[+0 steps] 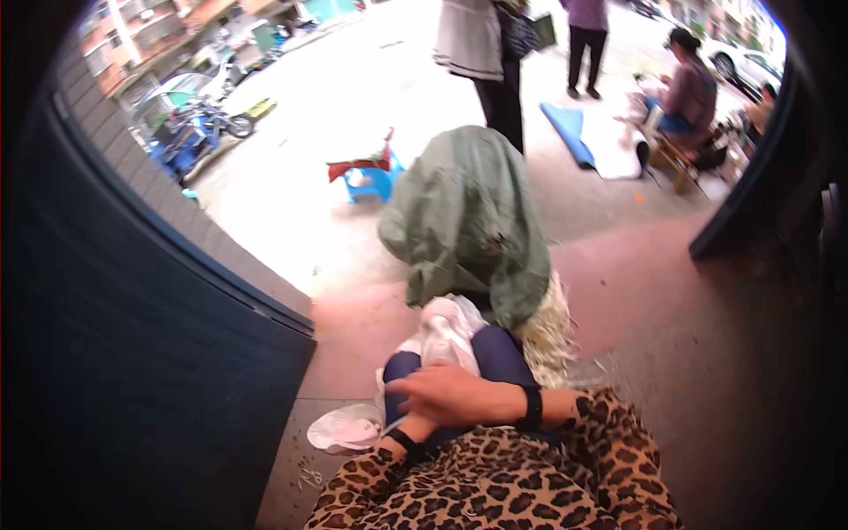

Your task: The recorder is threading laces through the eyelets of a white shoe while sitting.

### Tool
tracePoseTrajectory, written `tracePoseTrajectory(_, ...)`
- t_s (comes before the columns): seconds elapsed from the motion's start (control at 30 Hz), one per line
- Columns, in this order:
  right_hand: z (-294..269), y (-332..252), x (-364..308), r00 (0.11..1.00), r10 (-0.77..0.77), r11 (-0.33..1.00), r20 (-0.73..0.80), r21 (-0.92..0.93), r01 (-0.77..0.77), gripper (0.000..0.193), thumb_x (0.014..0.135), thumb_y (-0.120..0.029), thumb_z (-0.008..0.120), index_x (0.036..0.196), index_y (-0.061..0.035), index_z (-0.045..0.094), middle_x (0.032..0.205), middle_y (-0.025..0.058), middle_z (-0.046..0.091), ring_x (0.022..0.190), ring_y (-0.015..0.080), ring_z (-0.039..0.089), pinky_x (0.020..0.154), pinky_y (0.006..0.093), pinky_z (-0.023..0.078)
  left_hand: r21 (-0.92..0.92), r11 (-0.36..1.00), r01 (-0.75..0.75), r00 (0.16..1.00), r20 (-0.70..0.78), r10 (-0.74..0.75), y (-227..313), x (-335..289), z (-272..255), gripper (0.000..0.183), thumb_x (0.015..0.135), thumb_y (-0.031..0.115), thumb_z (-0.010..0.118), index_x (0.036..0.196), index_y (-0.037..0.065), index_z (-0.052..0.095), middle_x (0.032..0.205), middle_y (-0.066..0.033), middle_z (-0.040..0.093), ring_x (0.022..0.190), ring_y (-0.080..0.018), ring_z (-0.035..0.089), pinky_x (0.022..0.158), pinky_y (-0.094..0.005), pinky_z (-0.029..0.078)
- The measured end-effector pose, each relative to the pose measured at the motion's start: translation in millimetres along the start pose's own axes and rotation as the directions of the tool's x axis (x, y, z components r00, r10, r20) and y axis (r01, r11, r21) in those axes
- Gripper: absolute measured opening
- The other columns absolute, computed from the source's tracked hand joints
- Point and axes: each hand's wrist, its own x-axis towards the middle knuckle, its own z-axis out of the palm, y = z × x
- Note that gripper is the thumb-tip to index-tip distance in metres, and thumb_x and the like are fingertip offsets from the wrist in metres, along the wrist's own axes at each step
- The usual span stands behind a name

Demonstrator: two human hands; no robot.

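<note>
My right hand (449, 393) crosses over my left hand (417, 427) at my lap, a black band on each wrist. The right fingers point left and are blurred by motion; I cannot tell what they hold. Most of the left hand lies hidden beneath the right. Just beyond them, a white and pale pink soft piece (439, 331) rests between my dark-trousered knees, its kind unclear. A similar white and pink piece (346, 430) lies on the floor to the left of my legs.
A large grey-green woven sack (468, 212) stands before my knees, pale strips (552, 331) spilling beside it. A blue stool (375, 183) carries something red. Dark door panels (159, 353) flank me. Beyond are standing people, a seated person (689, 93), a blue sheet (570, 132) and motorbikes (212, 124).
</note>
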Motion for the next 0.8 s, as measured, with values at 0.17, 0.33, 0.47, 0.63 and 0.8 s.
tracePoseTrajectory(0.17, 46, 94, -79, 0.911, 0.409, 0.868, -0.046, -0.288, -0.404, 0.025, 0.073, -0.016, 0.056, 0.095, -0.0056, 0.053, 0.087, 0.0136, 0.055, 0.079, 0.0333, 0.053, 0.067, 0.0414, 0.045, 0.423, 0.849, 0.318, 0.936, -0.286, -0.208, -40, -9, 45, 0.020, 0.071, 0.017, 0.051, 0.090, 0.010, 0.050, 0.088, -0.0041, 0.049, 0.087, -0.0198, 0.045, 0.067, -0.0344, 0.033)
tracePoseTrajectory(0.33, 63, 121, -109, 0.871, 0.479, 0.841, -0.114, -0.226, -0.492, 0.030, 0.074, -0.016, 0.055, 0.102, -0.0066, 0.050, 0.099, 0.0151, 0.051, 0.088, 0.0342, 0.051, 0.074, 0.0426, 0.043, 0.372, 0.900, 0.226, 0.971, -0.158, -0.178, -57, -2, 45, 0.028, 0.072, 0.023, 0.054, 0.097, 0.009, 0.051, 0.089, -0.0060, 0.049, 0.087, -0.0211, 0.046, 0.070, -0.0350, 0.033)
tracePoseTrajectory(0.47, 65, 125, -102, 0.854, 0.509, 0.848, -0.111, -0.103, -0.519, 0.036, 0.073, -0.016, 0.057, 0.106, -0.0051, 0.047, 0.101, 0.0166, 0.050, 0.091, 0.0342, 0.050, 0.076, 0.0412, 0.043, 0.409, 0.900, 0.147, 0.986, -0.130, -0.103, -64, 1, 43, 0.029, 0.073, 0.023, 0.053, 0.099, 0.009, 0.050, 0.090, -0.0064, 0.049, 0.086, -0.0212, 0.046, 0.069, -0.0343, 0.034)
tracePoseTrajectory(0.63, 69, 119, -97, 0.833, 0.536, 0.835, -0.139, -0.057, -0.547, 0.050, 0.072, -0.015, 0.059, 0.116, -0.0044, 0.039, 0.110, 0.0189, 0.046, 0.096, 0.0355, 0.049, 0.080, 0.0402, 0.042, 0.385, 0.914, 0.127, 0.984, -0.163, -0.068, -66, 3, 47, 0.027, 0.074, 0.019, 0.050, 0.098, 0.006, 0.052, 0.089, -0.0066, 0.049, 0.085, -0.0210, 0.046, 0.067, -0.0327, 0.035)
tracePoseTrajectory(0.8, 61, 104, -90, 0.856, 0.512, 0.834, -0.071, -0.198, -0.515, 0.058, 0.068, -0.013, 0.060, 0.121, -0.0094, 0.036, 0.118, 0.0200, 0.041, 0.087, 0.0376, 0.052, 0.074, 0.0411, 0.045, 0.352, 0.919, 0.179, 0.936, -0.349, -0.049, -52, -2, 44, 0.027, 0.072, 0.018, 0.052, 0.094, 0.002, 0.054, 0.088, -0.0093, 0.055, 0.079, -0.0212, 0.052, 0.065, -0.0310, 0.040)
